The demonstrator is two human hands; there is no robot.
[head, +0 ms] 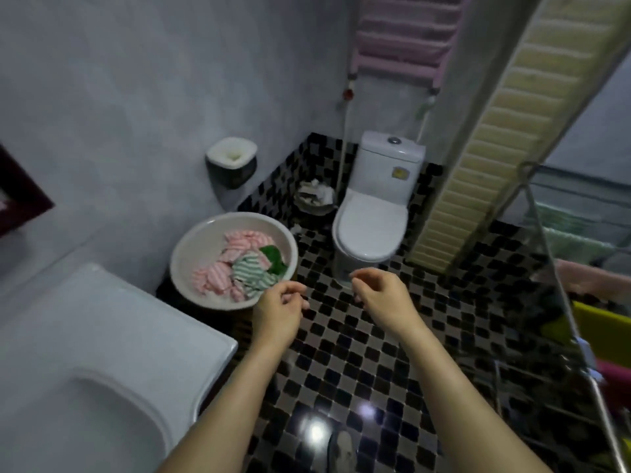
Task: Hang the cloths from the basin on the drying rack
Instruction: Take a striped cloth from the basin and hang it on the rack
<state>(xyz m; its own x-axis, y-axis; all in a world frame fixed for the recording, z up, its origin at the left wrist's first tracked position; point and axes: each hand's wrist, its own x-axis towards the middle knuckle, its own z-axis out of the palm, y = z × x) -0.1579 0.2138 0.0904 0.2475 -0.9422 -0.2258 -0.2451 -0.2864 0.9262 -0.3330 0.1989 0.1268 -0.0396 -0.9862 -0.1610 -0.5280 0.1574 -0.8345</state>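
Note:
A round cream basin point(191, 247) stands on the floor by the left wall. In it lie several crumpled cloths: pink-and-white striped cloths point(218, 276), a green-and-white striped cloth point(254, 271) and a plain green cloth point(273, 257). My left hand point(278, 310) hovers just right of the basin's near rim, fingers loosely curled, holding nothing. My right hand point(379, 293) hangs over the tiles in the same loose curl, empty too. The metal drying rack point(560, 285) stands at the right edge, with cloths draped on its rails.
A white sink point(102, 353) fills the lower left. A white toilet point(372, 230) stands ahead, with a waste basket point(316, 199) and a wall-mounted bin point(232, 163) to its left. A cream slatted panel point(495, 138) leans at the right. The floor is black-and-grey checkered tile point(358, 353).

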